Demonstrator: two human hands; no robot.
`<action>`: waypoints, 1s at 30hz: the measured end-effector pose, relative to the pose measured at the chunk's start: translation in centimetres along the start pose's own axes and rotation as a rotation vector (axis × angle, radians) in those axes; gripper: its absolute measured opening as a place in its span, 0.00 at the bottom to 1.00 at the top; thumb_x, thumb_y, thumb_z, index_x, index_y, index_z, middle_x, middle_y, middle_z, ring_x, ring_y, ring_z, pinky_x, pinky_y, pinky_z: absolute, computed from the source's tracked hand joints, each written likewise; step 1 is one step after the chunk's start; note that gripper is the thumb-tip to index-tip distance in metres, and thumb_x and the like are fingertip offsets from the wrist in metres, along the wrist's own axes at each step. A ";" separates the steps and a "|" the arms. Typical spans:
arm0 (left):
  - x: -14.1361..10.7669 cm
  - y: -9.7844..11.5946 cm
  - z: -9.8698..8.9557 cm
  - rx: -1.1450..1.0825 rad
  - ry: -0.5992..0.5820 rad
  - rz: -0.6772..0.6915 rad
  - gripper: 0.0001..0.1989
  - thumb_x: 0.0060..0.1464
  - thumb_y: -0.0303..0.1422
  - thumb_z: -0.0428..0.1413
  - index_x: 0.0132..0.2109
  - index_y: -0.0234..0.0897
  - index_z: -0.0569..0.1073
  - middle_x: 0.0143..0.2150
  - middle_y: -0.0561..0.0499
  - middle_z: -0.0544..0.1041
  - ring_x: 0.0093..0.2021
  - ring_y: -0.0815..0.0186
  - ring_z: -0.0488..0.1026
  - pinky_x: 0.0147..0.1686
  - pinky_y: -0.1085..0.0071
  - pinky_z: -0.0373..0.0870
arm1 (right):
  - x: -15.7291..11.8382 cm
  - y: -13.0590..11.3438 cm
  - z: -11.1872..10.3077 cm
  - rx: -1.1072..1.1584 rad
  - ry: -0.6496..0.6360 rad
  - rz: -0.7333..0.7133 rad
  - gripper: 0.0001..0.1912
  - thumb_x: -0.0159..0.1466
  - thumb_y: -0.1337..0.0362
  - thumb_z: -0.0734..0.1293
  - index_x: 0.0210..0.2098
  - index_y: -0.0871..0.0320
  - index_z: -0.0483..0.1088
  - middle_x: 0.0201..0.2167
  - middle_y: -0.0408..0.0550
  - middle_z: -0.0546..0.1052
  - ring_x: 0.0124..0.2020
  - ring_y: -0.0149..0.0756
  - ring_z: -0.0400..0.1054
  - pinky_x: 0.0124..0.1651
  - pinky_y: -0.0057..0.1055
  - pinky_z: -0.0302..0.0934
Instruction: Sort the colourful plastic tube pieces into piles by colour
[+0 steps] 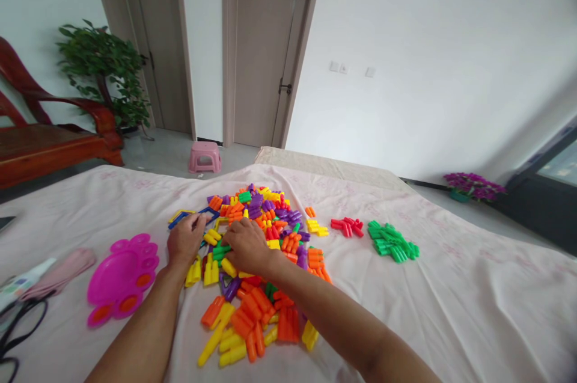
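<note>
A heap of plastic building pieces in orange, yellow, purple, green and red lies on a pale cloth. My left hand is at the heap's left side, fingers bent together beside a blue frame piece and a yellow piece. What it holds, if anything, is hidden. Above the middle of the heap, my right hand reaches down with curled fingers, close to green pieces. Its fingertips are covered, so I cannot make out what they grip.
Right of the heap lie small groups of red pieces and green pieces. At left are a pink paw-shaped tray with orange pieces in it, a pink cloth, a white device and black-framed glasses.
</note>
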State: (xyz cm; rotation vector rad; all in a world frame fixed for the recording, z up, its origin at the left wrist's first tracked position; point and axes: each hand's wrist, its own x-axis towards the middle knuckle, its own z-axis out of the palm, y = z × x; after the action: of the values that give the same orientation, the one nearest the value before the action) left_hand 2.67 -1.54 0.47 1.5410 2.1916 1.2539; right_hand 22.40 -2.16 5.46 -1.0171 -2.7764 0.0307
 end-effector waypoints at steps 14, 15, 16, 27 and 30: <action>0.2 -0.7 0.0 0.094 -0.048 -0.040 0.21 0.62 0.45 0.48 0.45 0.42 0.83 0.39 0.46 0.83 0.36 0.59 0.74 0.32 0.67 0.63 | -11.0 12.2 -2.6 0.672 0.581 0.505 0.13 0.65 0.60 0.66 0.44 0.57 0.78 0.36 0.46 0.82 0.37 0.38 0.74 0.41 0.33 0.66; 0.2 -0.8 0.1 0.095 -0.051 -0.044 0.21 0.62 0.45 0.48 0.45 0.43 0.83 0.39 0.46 0.83 0.36 0.59 0.74 0.32 0.68 0.63 | -12.7 14.2 -2.8 0.664 0.643 0.573 0.14 0.64 0.58 0.66 0.44 0.58 0.78 0.36 0.48 0.82 0.37 0.39 0.75 0.41 0.34 0.67; 0.3 -0.9 0.1 0.097 -0.053 -0.049 0.21 0.62 0.45 0.48 0.45 0.43 0.83 0.39 0.46 0.83 0.36 0.59 0.74 0.33 0.67 0.63 | -14.6 16.3 -2.9 0.637 0.700 0.640 0.17 0.63 0.56 0.66 0.45 0.59 0.78 0.37 0.49 0.82 0.38 0.40 0.75 0.42 0.35 0.67; -0.1 -0.6 0.0 0.014 -0.018 -0.013 0.21 0.62 0.44 0.48 0.45 0.41 0.82 0.44 0.46 0.84 0.43 0.58 0.77 0.40 0.67 0.68 | -32.0 29.6 -5.3 0.113 0.865 1.416 0.26 0.61 0.52 0.62 0.50 0.60 0.79 0.43 0.60 0.82 0.42 0.49 0.74 0.44 0.41 0.64; 0.6 0.2 0.2 -0.037 0.005 0.041 0.21 0.63 0.44 0.47 0.45 0.40 0.81 0.46 0.46 0.84 0.46 0.58 0.78 0.45 0.68 0.69 | -33.9 30.8 -4.5 0.090 0.805 1.485 0.26 0.61 0.53 0.62 0.51 0.58 0.80 0.47 0.61 0.81 0.43 0.53 0.74 0.44 0.43 0.64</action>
State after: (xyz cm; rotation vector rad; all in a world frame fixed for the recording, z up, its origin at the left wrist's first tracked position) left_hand 2.66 -0.92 0.64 1.5785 2.1379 1.3033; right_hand 68.26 -0.52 1.76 -2.1275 -0.9148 -0.0439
